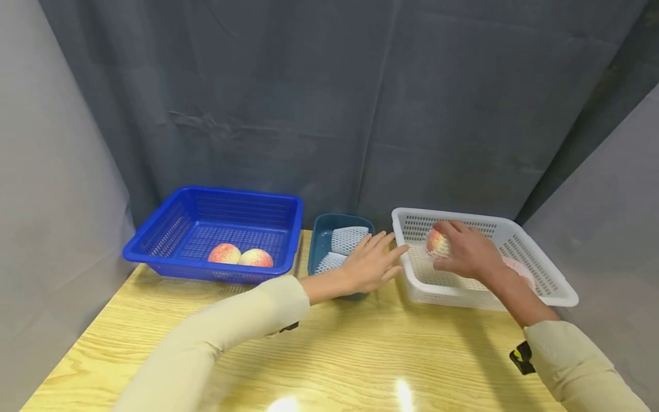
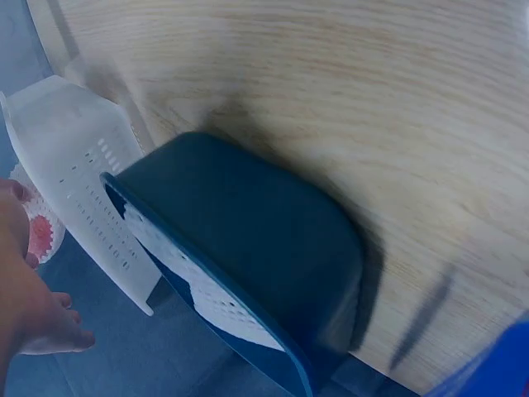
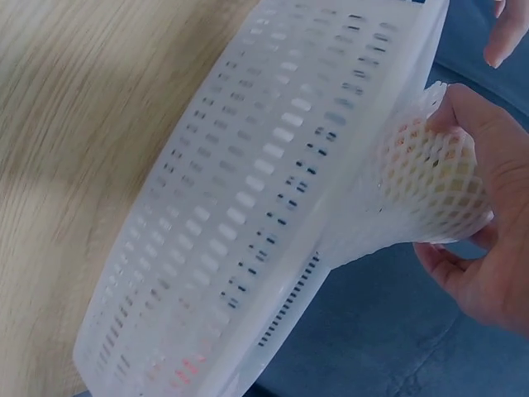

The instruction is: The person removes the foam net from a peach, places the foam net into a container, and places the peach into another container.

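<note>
A red-and-yellow peach [image 1: 439, 243] in a white foam net [image 3: 351, 236] sits in the right grip [image 1: 471, 249], thumb and fingers curled round the fruit through the mesh; holding both together probably keeps the peach from slipping out of its sleeve. The loose end of the net trails away from that grip, so the fruit seems to fill only part of it. Beneath the right grip is the white basket [image 1: 443, 290], and the peach hangs within its outline, clear of the rim; whether it touches the bottom I cannot tell. Under the right forearm, in the same basket, lies more reddish netted fruit [image 1: 520, 270], partly hidden. The left grip [image 1: 370, 262] holds nothing, its fingers straight and spread near the basket's left rim, contact unclear, perhaps kept close to help. Just left of that grip stands a teal tray [image 1: 315, 243] with two foam nets [image 1: 347, 239], seemingly set between the baskets to be within reach of either grip. Farther left, the blue basket [image 1: 247, 197] holds two bare peaches [image 1: 255, 257] against its near side. All three containers rest on the wooden tabletop [image 1: 329, 360], a dark curtain [image 1: 309, 103] beyond both grips.
</note>
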Motion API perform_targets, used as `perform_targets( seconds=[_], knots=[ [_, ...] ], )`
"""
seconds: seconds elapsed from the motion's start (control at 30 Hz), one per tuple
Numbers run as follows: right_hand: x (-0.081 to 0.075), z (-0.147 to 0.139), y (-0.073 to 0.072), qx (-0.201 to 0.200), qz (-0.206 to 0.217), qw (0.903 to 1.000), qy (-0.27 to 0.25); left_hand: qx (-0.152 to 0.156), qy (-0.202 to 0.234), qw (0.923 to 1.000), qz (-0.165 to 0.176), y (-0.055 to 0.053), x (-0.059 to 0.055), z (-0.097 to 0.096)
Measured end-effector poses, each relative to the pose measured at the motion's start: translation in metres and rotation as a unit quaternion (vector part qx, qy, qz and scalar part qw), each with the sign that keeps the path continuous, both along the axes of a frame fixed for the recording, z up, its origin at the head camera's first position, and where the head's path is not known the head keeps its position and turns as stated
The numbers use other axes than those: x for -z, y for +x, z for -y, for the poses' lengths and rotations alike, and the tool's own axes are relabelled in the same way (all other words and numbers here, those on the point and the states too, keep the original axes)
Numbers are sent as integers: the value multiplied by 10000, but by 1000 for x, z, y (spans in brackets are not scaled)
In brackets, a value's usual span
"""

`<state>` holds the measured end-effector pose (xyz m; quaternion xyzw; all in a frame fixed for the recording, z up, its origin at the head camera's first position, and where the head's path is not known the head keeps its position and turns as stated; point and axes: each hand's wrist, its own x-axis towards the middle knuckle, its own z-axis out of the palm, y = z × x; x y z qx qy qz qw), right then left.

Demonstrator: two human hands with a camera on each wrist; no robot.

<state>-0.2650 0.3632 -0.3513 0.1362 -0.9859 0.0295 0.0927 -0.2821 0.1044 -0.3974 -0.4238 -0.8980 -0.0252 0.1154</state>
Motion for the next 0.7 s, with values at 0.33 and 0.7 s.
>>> perform_targets(
  seconds=[0.33, 0.7],
  knots=[
    [-5, 18, 2, -191, -38, 9997, -128, -158, 251, 9993, -209, -4, -3, 23],
    [-7, 36, 5, -269, -96, 9995, -124, -462, 582, 9972, -84, -12, -10, 51]
  ],
)
